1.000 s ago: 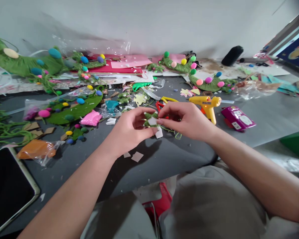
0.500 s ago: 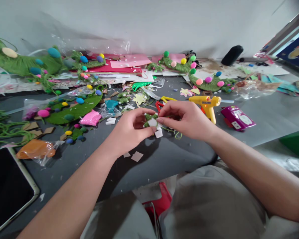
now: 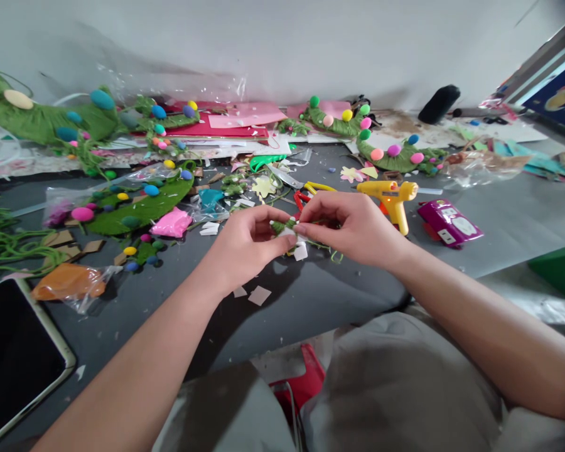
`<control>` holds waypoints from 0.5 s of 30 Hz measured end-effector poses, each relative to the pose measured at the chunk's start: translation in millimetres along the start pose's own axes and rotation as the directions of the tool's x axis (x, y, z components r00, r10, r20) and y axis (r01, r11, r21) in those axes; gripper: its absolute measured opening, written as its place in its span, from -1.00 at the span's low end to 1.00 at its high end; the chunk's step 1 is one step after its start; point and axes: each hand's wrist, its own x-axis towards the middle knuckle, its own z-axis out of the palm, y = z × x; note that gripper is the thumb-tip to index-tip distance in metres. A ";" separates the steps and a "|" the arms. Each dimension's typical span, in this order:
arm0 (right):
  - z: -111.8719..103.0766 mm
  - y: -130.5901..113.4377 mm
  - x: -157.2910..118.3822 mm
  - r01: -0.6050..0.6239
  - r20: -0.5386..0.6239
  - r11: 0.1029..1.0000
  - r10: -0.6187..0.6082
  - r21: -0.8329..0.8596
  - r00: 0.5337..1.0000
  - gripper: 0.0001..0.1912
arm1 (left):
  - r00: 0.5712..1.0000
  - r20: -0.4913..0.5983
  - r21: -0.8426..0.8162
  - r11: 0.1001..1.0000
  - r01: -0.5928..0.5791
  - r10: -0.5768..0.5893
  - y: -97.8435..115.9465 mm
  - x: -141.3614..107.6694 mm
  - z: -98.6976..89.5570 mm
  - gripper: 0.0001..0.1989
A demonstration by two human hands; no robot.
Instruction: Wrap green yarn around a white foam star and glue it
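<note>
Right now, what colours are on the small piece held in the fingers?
The small piece is green and white, best seen in the head view.

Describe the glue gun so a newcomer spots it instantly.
On the dark grey table, find the person's right hand. Up and to the right of it in the picture, left of a shiny purple packet, lies the glue gun. It is yellow and pistol-shaped, far bulkier than the slim yellow piece to its left.

Craft piece (image 3: 282,226) green and white — glue gun (image 3: 392,195) yellow
</note>
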 end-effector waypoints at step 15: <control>6.4 4.8 3.8 0.178 -0.093 0.980 -0.170 0.084 0.981 -0.86 | 0.993 0.106 -0.504 0.858 0.097 -0.050 3.7 -2.3 -6.0 -0.73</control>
